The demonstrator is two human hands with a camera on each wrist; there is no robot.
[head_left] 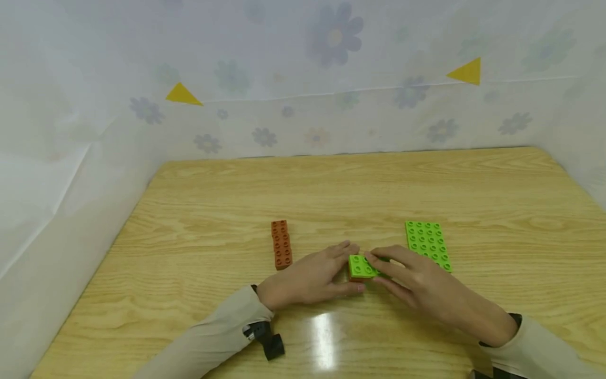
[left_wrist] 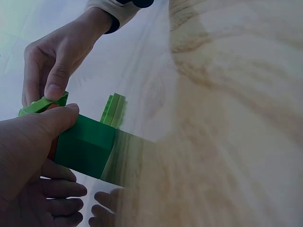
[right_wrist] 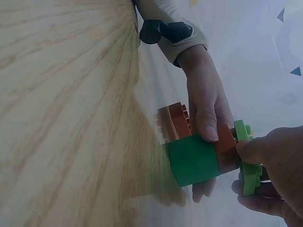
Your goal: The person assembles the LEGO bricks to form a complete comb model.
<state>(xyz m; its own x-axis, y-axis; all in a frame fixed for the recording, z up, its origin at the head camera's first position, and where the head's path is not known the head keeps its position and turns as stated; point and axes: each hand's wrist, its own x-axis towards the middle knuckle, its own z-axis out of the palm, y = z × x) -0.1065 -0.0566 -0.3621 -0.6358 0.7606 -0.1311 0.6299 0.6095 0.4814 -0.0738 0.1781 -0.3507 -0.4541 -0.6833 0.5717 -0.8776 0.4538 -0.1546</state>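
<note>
A dark green block [left_wrist: 85, 144] stands on the table with a reddish-brown brick [right_wrist: 227, 151] on its top. My left hand [head_left: 314, 273] holds this stack from the left, its thumb along the near side and its other fingers around the far side. Over the brown brick lies a small lime green studded plate [head_left: 359, 267]. My right hand [head_left: 418, 279] pinches that plate at its right part, thumb on the near edge and fingers on the far edge. In the head view the plate hides most of the stack beneath.
Left of the stack, a row of reddish-brown studded bricks [head_left: 282, 245] lies on the wooden table [head_left: 213, 210]. A larger lime green studded plate [head_left: 428, 239] lies behind my right hand, partly covered by it. A white flowered curtain [head_left: 284, 68] surrounds the table's back and sides.
</note>
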